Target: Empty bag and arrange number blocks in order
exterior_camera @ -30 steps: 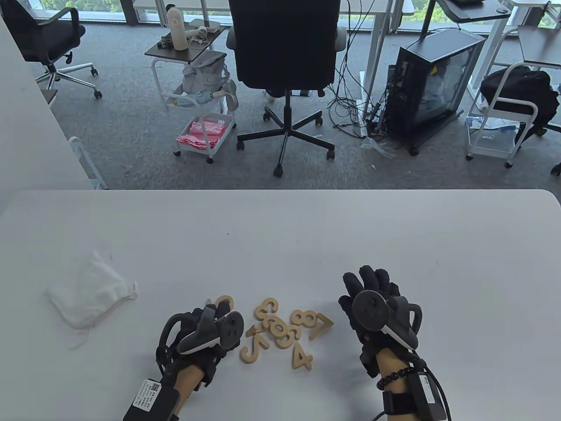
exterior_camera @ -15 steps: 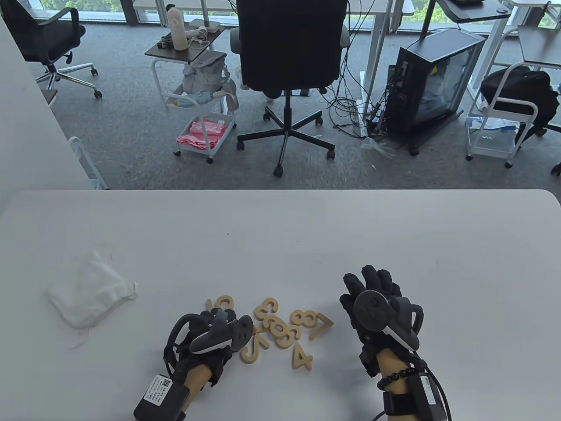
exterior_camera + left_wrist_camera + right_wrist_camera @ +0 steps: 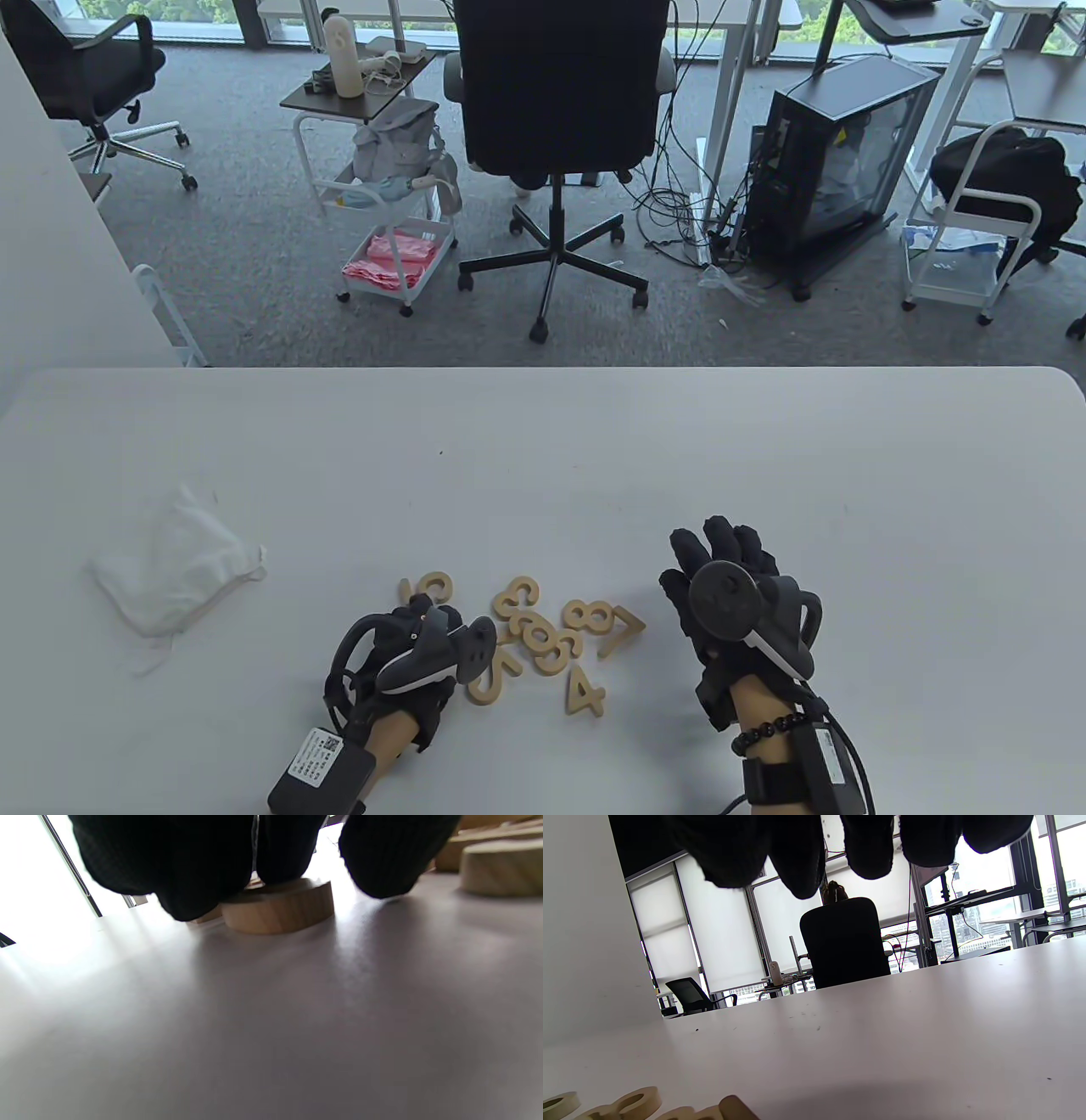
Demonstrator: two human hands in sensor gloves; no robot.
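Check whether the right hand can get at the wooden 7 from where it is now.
Probably yes: the right hand lies flat on the table just right of the 7, with bare table between them and nothing lying on the 7.

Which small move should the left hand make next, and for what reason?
Probably the left hand should slide the wooden block under its fingers away from the pile. The fingers already rest on that block, the bag lies flat to the left, and the other numbers are heaped, not in order.
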